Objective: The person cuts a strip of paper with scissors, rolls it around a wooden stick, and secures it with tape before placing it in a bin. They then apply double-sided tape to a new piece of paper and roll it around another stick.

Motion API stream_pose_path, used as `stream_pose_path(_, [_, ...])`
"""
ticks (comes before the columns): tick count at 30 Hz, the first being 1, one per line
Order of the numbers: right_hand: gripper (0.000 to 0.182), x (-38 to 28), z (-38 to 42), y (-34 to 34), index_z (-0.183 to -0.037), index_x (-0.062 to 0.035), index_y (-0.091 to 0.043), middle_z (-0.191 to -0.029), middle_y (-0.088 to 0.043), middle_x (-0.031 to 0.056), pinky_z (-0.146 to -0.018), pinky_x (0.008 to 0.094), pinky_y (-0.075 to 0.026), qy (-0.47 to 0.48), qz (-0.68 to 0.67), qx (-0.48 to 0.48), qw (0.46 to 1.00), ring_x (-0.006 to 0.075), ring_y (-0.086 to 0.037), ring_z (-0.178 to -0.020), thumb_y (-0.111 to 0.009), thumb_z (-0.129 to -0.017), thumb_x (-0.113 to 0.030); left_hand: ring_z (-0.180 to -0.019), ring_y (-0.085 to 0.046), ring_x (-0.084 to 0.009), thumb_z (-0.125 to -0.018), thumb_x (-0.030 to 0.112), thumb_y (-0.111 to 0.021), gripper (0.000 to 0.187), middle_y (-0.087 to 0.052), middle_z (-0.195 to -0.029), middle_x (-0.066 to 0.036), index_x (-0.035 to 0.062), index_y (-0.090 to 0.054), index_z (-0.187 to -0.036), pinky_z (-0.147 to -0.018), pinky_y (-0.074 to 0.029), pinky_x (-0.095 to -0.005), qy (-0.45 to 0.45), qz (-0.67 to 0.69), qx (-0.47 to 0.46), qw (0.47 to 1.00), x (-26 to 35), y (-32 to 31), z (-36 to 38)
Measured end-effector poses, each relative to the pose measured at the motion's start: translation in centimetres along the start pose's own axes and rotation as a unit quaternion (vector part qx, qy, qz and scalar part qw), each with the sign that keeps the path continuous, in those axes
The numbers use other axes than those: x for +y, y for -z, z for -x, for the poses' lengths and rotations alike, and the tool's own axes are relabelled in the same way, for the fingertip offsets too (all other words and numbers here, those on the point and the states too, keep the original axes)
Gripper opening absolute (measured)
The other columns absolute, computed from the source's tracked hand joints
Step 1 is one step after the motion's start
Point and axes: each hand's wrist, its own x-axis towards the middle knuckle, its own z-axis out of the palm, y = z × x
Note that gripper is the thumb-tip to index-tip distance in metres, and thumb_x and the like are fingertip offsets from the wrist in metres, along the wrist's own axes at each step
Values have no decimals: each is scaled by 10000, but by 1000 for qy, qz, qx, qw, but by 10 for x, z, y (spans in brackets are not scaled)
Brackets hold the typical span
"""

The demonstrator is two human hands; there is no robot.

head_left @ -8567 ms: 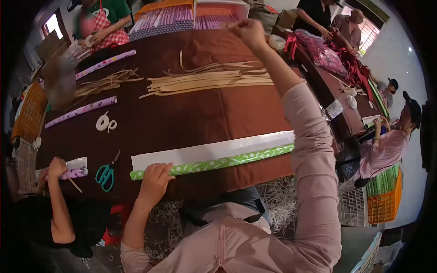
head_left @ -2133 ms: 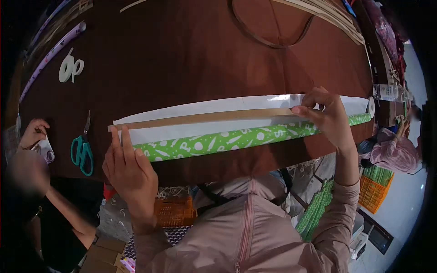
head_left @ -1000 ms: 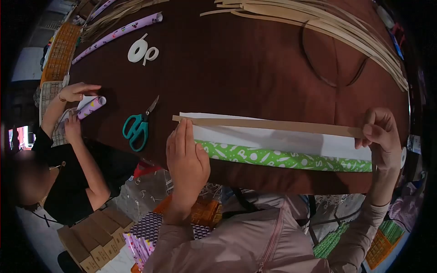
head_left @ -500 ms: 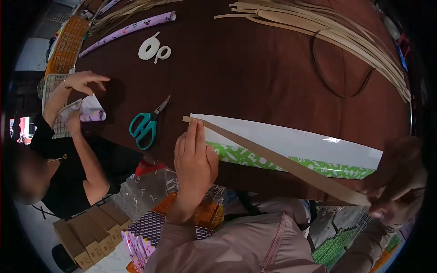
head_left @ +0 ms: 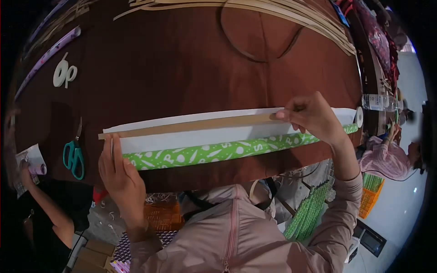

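A long roll of green patterned wrapping paper [head_left: 218, 151] lies along the near edge of the brown table [head_left: 191, 77], its white inner side [head_left: 214, 135] unrolled flat behind it. A thin tan strip [head_left: 186, 126] rests lengthwise on the white paper. My left hand [head_left: 117, 169] presses flat on the strip's left end and the paper. My right hand [head_left: 312, 117] pinches the strip near its right end.
Teal scissors [head_left: 73, 157] lie left of the paper. White tape rolls [head_left: 63, 73] and a purple paper roll [head_left: 45, 57] sit at far left. Several tan strips [head_left: 282, 18] fan across the far side. A water bottle [head_left: 380, 102] lies at right. Another person's hand [head_left: 25, 170] works at left.
My right hand has swung the strip's right end from off the near edge back onto the white paper, so it lies lengthwise again. My left hand stayed pressing the left end.
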Motion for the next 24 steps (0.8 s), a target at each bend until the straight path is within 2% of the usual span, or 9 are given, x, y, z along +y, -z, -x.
stream_pose_path(1, [347,3,-4,-3,-738,23,-683,-544,-557,7,-438,247,-370,-16,-9,-12,1000,64,-489,-466,-747,-867,-293,-1290,-455,-358,-1056,230,-243,449,-473,-1422,-138,107,-472,-1421,-1066,-368,-480,5,6,-2,1000,-4,-3,1])
stream_pose_path(4, [347,14,-10,-11,-720,27,-681,-538,-565,21,-421,240,-390,1,-48,-8,999,77,-508,-440,-741,-871,-280,-1287,-462,-359,-1066,266,-217,467,-480,-1414,-144,95,-490,-1405,-1060,-382,-479,14,-15,1,1000,-1,-3,0])
stream_pose_path(7, [328,19,-14,-15,-730,33,-689,-538,-568,28,-417,238,-391,8,-63,-1,998,79,-513,-440,-731,-877,-257,-1257,-480,-356,-1050,212,-259,438,-469,-1420,-145,61,-473,-1400,-1037,-394,-478,-9,-28,4,1000,-2,-2,0])
stream_pose_path(15, [303,21,-17,-21,-723,36,-680,-557,-583,17,-442,226,-390,0,-77,1,997,56,-516,-472,-736,-875,-219,-1246,-489,-366,-1051,239,-250,455,-483,-1407,-152,60,-483,-1399,-1030,-396,-469,-23,-29,10,999,-5,-4,0])
stream_pose_path(17, [320,23,-18,-21,-710,29,-680,-552,-591,40,-454,256,-427,9,-77,8,997,81,-535,-472,-731,-873,-240,-1242,-492,-369,-1051,239,-247,459,-484,-1406,-156,55,-485,-1397,-1026,-397,-467,-21,-29,8,999,-4,-3,-1])
stream_pose_path(24, [308,21,-18,-22,-707,33,-674,-546,-587,42,-463,254,-437,12,-70,3,997,89,-551,-475,-729,-870,-222,-1219,-500,-378,-1038,216,-262,456,-489,-1394,-169,39,-496,-1387,-1015,-397,-468,-28,-22,10,999,-4,-1,-3])
